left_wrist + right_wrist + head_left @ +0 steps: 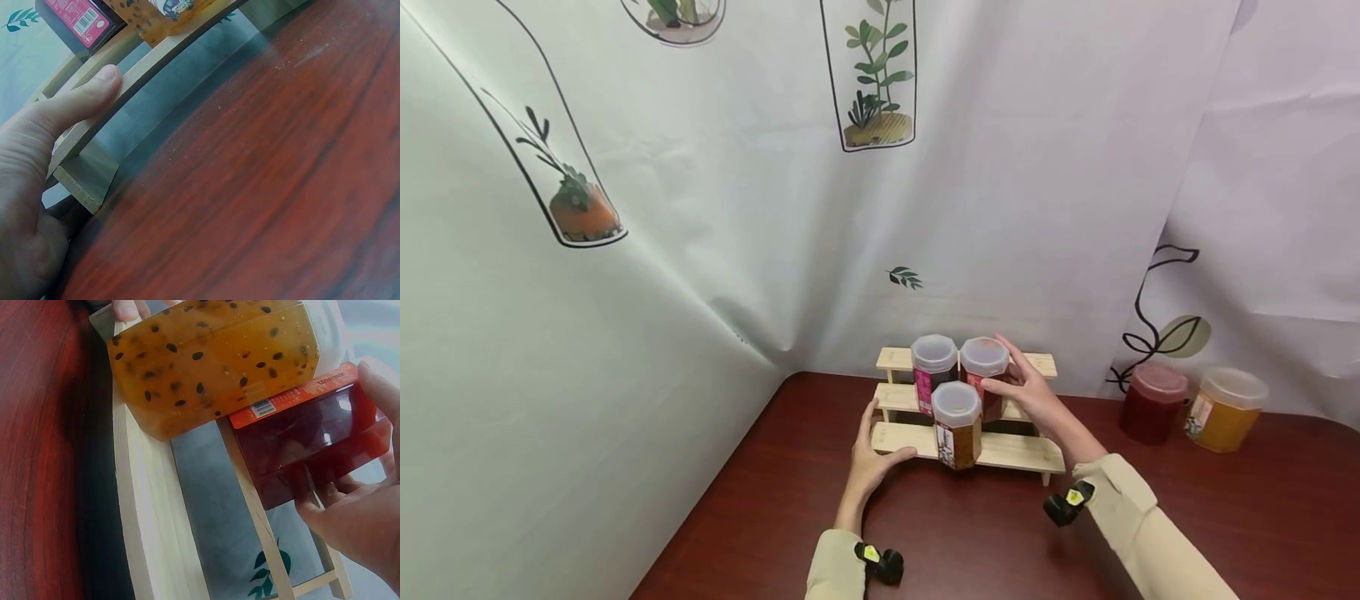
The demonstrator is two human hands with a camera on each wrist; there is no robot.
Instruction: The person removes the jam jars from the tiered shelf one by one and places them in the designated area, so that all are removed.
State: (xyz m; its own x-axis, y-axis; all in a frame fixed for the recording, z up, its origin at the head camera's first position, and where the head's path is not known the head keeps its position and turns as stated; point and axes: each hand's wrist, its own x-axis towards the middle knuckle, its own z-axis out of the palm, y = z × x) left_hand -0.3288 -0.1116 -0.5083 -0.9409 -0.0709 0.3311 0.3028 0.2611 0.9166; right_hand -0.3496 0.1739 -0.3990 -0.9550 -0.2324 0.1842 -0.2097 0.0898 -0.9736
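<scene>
A three-step wooden display stand stands against the backdrop. At its left end my left hand holds the stand, thumb on the front step's edge; in the left wrist view the other fingers are mostly hidden. My right hand grips a dark red jar with a frosted lid and orange-red label, at the middle step. Left of it on the stand is a dark jar with a pink label. An amber jar with black seeds sits on the front step, before the other two.
On the dark red wooden table, right of the stand, are another red jar and a yellow-orange jar. A pale fabric backdrop with printed plants hangs behind and along the left side.
</scene>
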